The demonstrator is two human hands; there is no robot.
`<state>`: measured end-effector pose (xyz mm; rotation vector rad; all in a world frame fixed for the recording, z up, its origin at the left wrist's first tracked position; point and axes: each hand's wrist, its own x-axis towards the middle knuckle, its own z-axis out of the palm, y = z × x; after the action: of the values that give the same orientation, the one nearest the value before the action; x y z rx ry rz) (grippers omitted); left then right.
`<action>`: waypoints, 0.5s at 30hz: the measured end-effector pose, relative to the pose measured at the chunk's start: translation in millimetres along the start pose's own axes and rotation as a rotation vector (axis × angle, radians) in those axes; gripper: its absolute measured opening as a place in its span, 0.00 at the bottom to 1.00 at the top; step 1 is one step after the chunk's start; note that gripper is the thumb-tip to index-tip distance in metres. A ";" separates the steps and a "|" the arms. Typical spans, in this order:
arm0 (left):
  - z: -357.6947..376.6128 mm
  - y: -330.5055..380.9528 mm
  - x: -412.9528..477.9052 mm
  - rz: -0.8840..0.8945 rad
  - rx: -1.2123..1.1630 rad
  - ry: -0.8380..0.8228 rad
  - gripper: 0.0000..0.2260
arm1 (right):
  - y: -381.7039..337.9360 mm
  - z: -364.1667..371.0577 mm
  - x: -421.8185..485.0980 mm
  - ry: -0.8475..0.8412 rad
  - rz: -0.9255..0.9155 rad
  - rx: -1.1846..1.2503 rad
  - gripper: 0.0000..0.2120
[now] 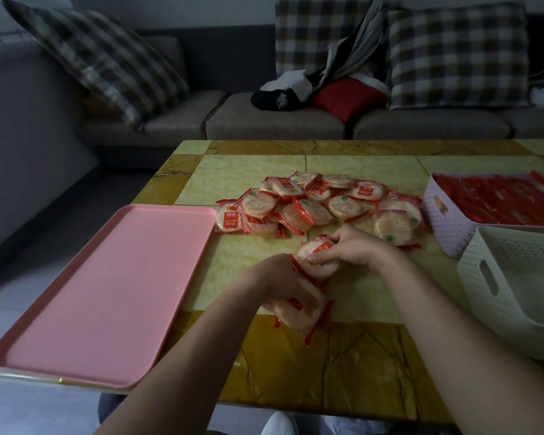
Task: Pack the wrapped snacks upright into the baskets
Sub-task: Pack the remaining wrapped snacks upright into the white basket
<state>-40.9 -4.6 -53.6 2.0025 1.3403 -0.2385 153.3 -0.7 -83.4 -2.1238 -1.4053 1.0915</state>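
Nearest the person, at six o'clock, the left hand (pixel 280 281) is curling around a small bunch of wrapped snacks (pixel 299 313), gripping them together just above the table (pixel 358 356). Just beyond, the right hand (pixel 355 246) is pinching one more packet (pixel 308 250) by its edge, touching it to the bunch.

These packets are probably light, with slippery film around brittle round crackers, so squeezing the flat faces is risking cracks. Holding them by the rims, faces stacked together, is likely the safer grip.

At three o'clock a white basket (pixel 471 262) is sitting empty, and behind it, at two o'clock, a lilac basket (pixel 443 221) is showing packets standing on edge right up to its rim. At nine o'clock a pink tray (pixel 107 293) is lying bare.

Toward twelve o'clock the loose pile of snacks (pixel 321 205) is waiting, mostly lying flat and overlapping. Farther still, a grey sofa (pixel 264 120) is carrying checked cushions (pixel 453 58) and some clothing.
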 end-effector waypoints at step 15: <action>-19.4 -8.7 51.6 -0.032 -1.551 0.329 0.20 | -11.7 -25.4 20.3 0.265 -0.131 1.039 0.18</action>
<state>-29.7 47.8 -69.5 0.6742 1.0904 0.9006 169.8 25.3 -67.7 -1.3186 -0.5976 1.0864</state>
